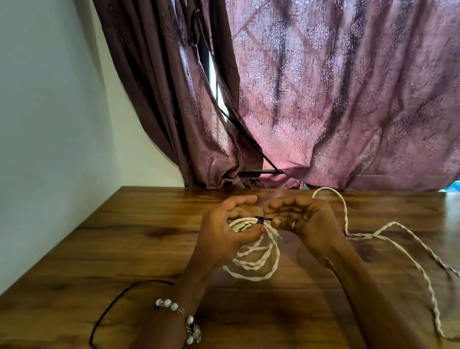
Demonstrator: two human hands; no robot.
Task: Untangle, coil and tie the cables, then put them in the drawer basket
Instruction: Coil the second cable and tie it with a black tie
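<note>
A white twisted cable is wound into a coil (255, 261) that hangs from both hands above the wooden table (117, 260). My left hand (224, 230) grips the top of the coil. My right hand (303, 214) pinches a thin black tie (261, 220) that is wrapped around the coil's top. A second white twisted cable (399, 243) lies loose on the table to the right, looping from behind my right hand to the table's right part. No drawer basket is in view.
A thin black cord (107, 317) lies on the table to the left of my left forearm. Purple patterned curtains (326, 75) hang behind the table's far edge. A white wall (27, 112) bounds the table's left side.
</note>
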